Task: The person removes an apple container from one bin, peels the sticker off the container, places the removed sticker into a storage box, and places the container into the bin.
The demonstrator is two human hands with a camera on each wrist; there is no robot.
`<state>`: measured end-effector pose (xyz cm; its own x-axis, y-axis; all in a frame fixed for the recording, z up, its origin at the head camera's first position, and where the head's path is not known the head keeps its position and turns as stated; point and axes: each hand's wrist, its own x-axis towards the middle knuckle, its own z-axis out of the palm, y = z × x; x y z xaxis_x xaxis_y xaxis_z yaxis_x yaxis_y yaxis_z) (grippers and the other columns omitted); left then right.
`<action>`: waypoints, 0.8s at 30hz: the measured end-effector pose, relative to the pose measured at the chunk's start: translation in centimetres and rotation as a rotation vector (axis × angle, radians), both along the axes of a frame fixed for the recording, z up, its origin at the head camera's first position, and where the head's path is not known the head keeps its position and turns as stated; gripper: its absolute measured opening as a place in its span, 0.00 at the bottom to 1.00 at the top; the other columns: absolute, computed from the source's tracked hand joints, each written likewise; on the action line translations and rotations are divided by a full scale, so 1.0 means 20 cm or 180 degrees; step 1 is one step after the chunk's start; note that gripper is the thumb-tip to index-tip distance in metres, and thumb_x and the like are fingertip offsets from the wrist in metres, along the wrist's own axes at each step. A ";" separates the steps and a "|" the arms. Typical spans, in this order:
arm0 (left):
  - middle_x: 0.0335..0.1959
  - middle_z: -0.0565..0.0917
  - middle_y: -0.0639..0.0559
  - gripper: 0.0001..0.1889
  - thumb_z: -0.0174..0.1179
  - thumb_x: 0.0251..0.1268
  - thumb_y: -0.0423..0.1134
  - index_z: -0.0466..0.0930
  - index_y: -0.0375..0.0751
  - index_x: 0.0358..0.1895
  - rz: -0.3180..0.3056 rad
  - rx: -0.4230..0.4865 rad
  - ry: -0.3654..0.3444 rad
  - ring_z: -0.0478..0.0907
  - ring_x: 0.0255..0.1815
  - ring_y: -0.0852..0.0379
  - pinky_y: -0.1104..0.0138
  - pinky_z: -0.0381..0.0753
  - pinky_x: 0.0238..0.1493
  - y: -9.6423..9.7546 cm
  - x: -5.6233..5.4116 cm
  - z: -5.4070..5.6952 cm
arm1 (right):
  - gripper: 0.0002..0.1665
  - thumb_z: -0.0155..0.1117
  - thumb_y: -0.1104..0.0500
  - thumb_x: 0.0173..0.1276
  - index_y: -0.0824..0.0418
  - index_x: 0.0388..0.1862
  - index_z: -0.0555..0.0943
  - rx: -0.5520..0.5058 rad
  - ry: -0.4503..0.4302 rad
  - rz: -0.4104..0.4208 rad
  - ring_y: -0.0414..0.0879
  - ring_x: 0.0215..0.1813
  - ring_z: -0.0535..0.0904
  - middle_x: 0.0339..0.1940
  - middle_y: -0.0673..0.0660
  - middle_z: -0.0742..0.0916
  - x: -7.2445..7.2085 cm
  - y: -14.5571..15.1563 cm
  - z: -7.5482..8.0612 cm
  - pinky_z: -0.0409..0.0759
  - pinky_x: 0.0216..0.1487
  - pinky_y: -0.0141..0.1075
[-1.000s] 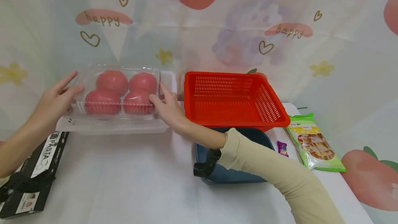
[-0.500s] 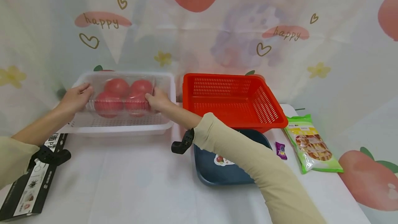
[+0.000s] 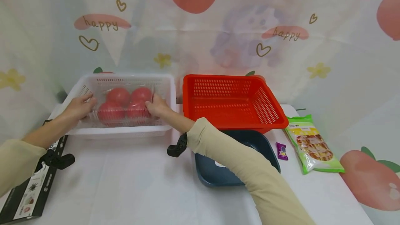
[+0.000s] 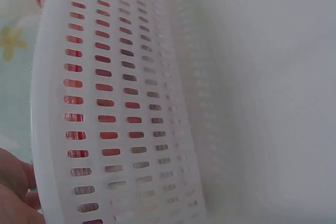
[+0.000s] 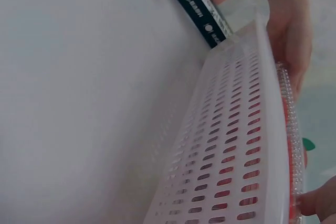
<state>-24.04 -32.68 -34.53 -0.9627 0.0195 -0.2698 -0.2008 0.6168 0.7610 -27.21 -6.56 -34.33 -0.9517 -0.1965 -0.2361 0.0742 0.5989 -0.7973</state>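
A clear plastic box (image 3: 125,114) of several round red fruits, which look like tomatoes, lies low inside the white plastic basket (image 3: 125,132). My left hand (image 3: 79,107) grips the box's left end, reaching over the basket's rim. At the opposite end my right hand (image 3: 158,106) pinches the box between thumb and fingers. In the left wrist view, red shows through the slots of the basket wall (image 4: 113,103), and part of my left hand (image 4: 16,190) is at the rim. The right wrist view catches the box's ridged edge (image 5: 292,145) just above the rim, near my right thumb (image 5: 319,200).
Right of the white basket stands a red basket (image 3: 231,122), behind a dark blue tray (image 3: 215,176). A purple wrapped sweet (image 3: 282,151) and a green-edged food bag (image 3: 314,145) lie farther right. The black pasta box (image 3: 37,186) lies at the left, its far end by the white basket.
Both hands have lowered the clear box from above the white basket down into it. The fingers still hold its two ends.
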 end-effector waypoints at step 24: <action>0.73 0.49 0.21 0.35 0.27 0.77 0.59 0.48 0.38 0.77 -0.0471 -0.1611 0.1263 0.46 0.71 0.18 0.25 0.43 0.63 0.06 0.02 0.17 | 0.43 0.43 0.36 0.74 0.57 0.78 0.52 0.1693 0.1609 0.0766 0.56 0.75 0.60 0.77 0.59 0.63 -0.10 0.67 0.25 0.62 0.74 0.54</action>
